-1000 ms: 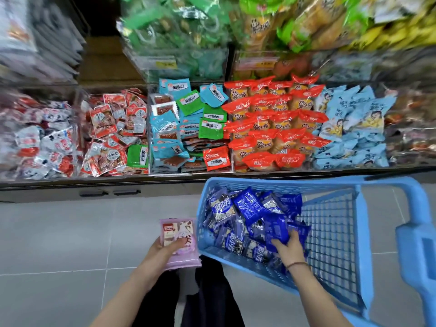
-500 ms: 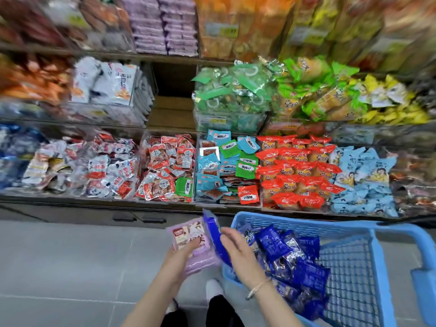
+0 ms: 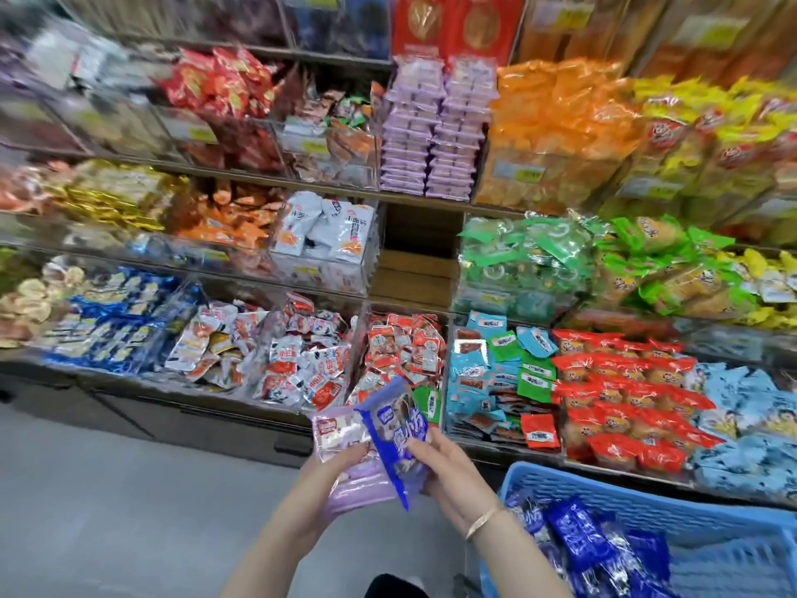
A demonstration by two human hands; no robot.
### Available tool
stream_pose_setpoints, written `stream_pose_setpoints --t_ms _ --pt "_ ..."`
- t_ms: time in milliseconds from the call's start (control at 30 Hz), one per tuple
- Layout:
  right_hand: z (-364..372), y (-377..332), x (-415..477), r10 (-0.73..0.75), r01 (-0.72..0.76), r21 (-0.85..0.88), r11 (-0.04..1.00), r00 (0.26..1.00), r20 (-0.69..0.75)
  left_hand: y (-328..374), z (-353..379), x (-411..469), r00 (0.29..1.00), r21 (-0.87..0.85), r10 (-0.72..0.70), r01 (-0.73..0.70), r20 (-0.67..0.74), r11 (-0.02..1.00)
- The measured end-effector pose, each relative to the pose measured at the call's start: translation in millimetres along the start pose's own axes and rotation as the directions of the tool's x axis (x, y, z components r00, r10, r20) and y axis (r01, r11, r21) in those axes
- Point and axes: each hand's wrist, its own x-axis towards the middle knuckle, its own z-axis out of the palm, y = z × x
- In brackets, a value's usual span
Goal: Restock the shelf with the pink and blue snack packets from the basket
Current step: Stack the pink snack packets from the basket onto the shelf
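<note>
While the right hand's fingers [image 3: 433,440] curled round the lower end of a blue packet [image 3: 394,425], thumb pinching it tight, the left hand's fingers [image 3: 356,453] were wrapped round a small stack of pink packets [image 3: 340,433]. The blue one leaned tilted across the pink stack, touching it! Both the right hand [image 3: 453,476] and the left hand [image 3: 334,476] held their loads in the air, just in front of the bottom shelf's front edge [image 3: 241,414], with nothing set down yet.

Out to the basket [image 3: 647,500] at the lower right: a good heap of blue packets [image 3: 578,537] lay against its left wall. No pink ones showed in the part of it in view.

Up on the shelf, a clear bin [image 3: 431,135] near the middle of an upper level was stacked high with pale pink packets, and right below it sat a bare wooden bay [image 3: 414,261]. Blue-and-white packets [image 3: 116,321] filled the left end of the bottom level, though they were too blurred to match.

By my reading, the job was well short of finished. This handful had yet to be shelved, and the basket's blue heap was all waiting.
</note>
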Motion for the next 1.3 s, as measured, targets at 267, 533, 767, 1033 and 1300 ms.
stream_pose_setpoints --t_ms 267,533,767,1033,1300 --pt "-10 -31 69 0.033 -0.004 0.138 0.99 0.979 -0.202 41 -52 54 0.97 -0.125 -0.041 0.012 -0.238 0.992" --pt "-49 -71 170 0.08 -0.063 0.064 0.996 0.944 -0.32 117 -62 128 0.963 -0.074 0.027 -0.049 -0.27 0.996" --pt "-56 -104 257 0.116 -0.107 0.045 0.993 0.925 -0.362 161 -52 178 0.948 -0.076 0.082 -0.111 -0.306 0.991" --pt "-52 -117 339 0.112 -0.132 -0.011 0.991 0.882 -0.458 193 -64 205 0.936 -0.085 0.039 -0.073 -0.35 0.994" --pt "-54 -119 385 0.095 -0.205 -0.282 0.937 0.928 -0.359 223 -75 241 0.93 0.023 0.083 -0.08 -0.358 0.997"
